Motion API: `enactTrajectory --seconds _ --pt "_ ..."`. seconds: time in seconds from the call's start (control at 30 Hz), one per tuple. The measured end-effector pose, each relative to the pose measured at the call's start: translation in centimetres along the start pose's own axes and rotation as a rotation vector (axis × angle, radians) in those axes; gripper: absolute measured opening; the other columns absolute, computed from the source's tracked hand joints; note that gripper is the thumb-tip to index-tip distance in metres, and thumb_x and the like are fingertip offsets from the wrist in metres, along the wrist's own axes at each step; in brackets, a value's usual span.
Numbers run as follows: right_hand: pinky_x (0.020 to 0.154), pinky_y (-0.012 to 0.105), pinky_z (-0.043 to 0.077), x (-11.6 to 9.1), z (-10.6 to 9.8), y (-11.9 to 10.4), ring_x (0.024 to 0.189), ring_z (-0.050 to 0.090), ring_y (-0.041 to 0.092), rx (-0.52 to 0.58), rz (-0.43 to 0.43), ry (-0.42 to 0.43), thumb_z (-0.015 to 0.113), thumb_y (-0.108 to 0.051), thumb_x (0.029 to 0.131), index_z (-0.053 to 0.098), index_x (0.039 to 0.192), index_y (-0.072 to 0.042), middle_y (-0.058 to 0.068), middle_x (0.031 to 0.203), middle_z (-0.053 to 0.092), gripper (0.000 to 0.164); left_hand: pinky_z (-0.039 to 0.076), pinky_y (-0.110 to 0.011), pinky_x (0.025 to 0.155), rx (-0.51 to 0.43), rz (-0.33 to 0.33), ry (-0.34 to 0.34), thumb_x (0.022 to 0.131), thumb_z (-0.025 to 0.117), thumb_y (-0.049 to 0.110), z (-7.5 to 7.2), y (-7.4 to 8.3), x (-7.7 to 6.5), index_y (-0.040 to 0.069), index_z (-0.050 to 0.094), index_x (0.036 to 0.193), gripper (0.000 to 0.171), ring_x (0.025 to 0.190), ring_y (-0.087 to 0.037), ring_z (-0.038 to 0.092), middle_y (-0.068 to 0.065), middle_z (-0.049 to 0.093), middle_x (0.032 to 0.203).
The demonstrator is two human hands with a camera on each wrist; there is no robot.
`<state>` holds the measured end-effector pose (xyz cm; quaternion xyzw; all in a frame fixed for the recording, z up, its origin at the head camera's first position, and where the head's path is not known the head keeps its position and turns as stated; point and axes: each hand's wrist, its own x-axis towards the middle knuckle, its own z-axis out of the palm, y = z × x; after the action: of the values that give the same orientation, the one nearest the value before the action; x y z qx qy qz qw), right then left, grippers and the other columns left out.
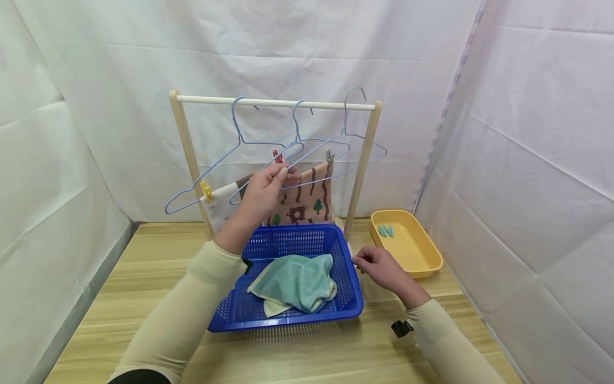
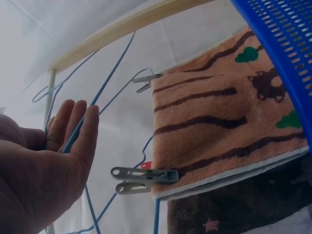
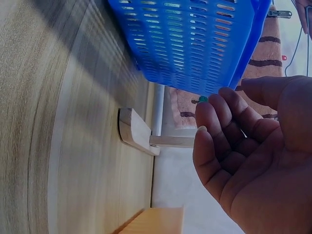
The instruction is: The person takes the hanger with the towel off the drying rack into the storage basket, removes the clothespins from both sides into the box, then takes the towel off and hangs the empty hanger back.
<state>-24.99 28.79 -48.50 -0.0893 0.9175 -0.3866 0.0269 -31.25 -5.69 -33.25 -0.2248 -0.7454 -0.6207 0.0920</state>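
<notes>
My left hand (image 1: 263,193) pinches one end of a blue wire clothes hanger (image 1: 314,153); its hook rises at the right end of the rack's rod. Whether that hook rests on the rod I cannot tell. Behind the hand hangs a tan patterned towel (image 1: 314,193), held by clothespins (image 2: 146,179). Another blue hanger (image 1: 216,162) hangs at left, with a yellow clothespin (image 1: 206,191) on a white cloth (image 1: 224,193). My right hand (image 1: 381,266), fingers loosely curled and holding nothing, is beside the rim of the blue basket (image 1: 355,296). A teal towel (image 1: 297,282) lies crumpled inside it.
A wooden rack (image 1: 361,170) with a white rod stands behind the basket. To the right, a yellow tray (image 1: 412,250) holds several teal clothespins (image 1: 386,231). White cloth walls (image 1: 537,160) enclose the wooden table (image 1: 129,277) at the back and sides.
</notes>
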Motion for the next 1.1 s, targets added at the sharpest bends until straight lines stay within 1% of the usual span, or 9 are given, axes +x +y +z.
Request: enactTrajectory --seconds 0.13,0.33,0.5,0.57,0.8,1.1 --pt "0.069 0.034 0.057 0.0 0.0 0.1 0.083 0.067 0.021 0.004 0.007 -0.001 0.069 -0.024 0.112 0.076 0.100 -0.008 0.015 0.097 0.076 0.022 0.054 -0.052 0.118 0.021 -0.014 0.013 0.122 0.045 0.029 0.6 -0.5 -0.1 0.008 0.072 0.140 0.038 0.128 -0.024 0.073 -0.010 0.078 0.133" --pt "0.069 0.034 0.057 0.0 0.0 0.2 0.082 0.066 0.021 0.006 0.009 0.003 0.068 -0.022 0.112 0.077 0.100 -0.008 0.016 0.097 0.075 0.021 0.055 -0.054 0.115 0.046 -0.005 0.028 0.122 0.045 0.030 1.2 -0.9 -0.4 0.013 0.074 0.135 0.037 0.128 -0.020 0.073 -0.004 0.080 0.130" --pt "0.069 0.035 0.057 0.0 -0.1 0.3 0.083 0.066 0.023 0.012 0.010 -0.002 0.067 -0.022 0.113 0.077 0.101 -0.007 0.016 0.097 0.075 0.021 0.052 -0.053 0.120 0.058 -0.017 0.024 0.122 0.044 0.032 1.4 -1.3 -0.6 0.016 0.074 0.139 0.037 0.130 -0.016 0.071 0.000 0.080 0.130" --pt "0.069 0.035 0.057 0.0 0.0 0.4 0.083 0.067 0.023 0.015 0.011 -0.004 0.067 -0.022 0.113 0.077 0.102 -0.007 0.015 0.097 0.075 0.021 0.049 -0.052 0.122 0.057 -0.017 0.019 0.122 0.044 0.031 1.4 -1.5 -0.7 0.016 0.073 0.141 0.038 0.131 -0.017 0.071 0.000 0.080 0.130" --pt "0.070 0.034 0.057 0.0 0.0 0.6 0.084 0.067 0.022 0.006 0.021 -0.005 0.067 -0.023 0.113 0.077 0.103 -0.007 0.016 0.098 0.076 0.022 0.051 -0.052 0.120 0.034 -0.021 0.007 0.122 0.045 0.029 1.6 -2.1 -0.9 0.014 0.073 0.140 0.037 0.130 -0.020 0.072 -0.003 0.080 0.131" --pt "0.072 0.035 0.058 -0.1 0.0 0.7 0.085 0.067 0.021 0.007 0.022 -0.011 0.066 -0.024 0.114 0.076 0.104 -0.005 0.010 0.096 0.076 0.023 0.053 -0.051 0.119 0.030 -0.035 0.005 0.122 0.046 0.031 1.8 -2.8 -1.0 0.010 0.071 0.143 0.039 0.130 -0.020 0.072 -0.005 0.079 0.134"
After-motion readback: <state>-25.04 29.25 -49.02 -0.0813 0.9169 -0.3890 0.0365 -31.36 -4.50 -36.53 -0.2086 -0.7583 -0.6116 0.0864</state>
